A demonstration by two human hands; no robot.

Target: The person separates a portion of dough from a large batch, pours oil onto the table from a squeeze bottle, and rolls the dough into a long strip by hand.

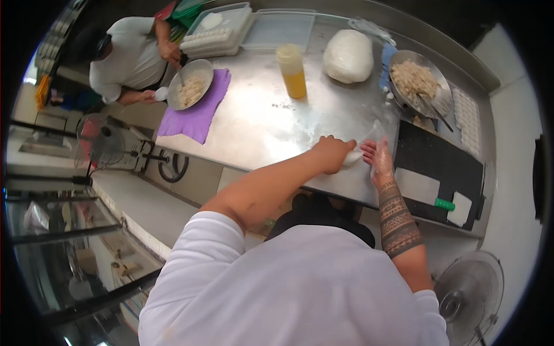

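At the near edge of the steel table (259,124), my left hand (334,153) is closed, its fingers curled around a small white piece of dough (352,157). The dough pokes out on the side facing my other hand. My right hand (378,157), in a loose clear plastic glove, is open with its fingers stretched toward the dough. Farther back rests a large, smooth white mass of dough (348,56), seemingly under plastic wrap. A squeeze bottle (292,72) of yellow liquid stands left of it.
A metal bowl (444,95) of pale filling sits right, beside a tray of white pieces (466,121). A black mat (438,164) carries a green-handled scraper (444,204). Across the table, a co-worker (135,55) holds a utensil in another bowl (206,69) on a purple cloth (193,124).
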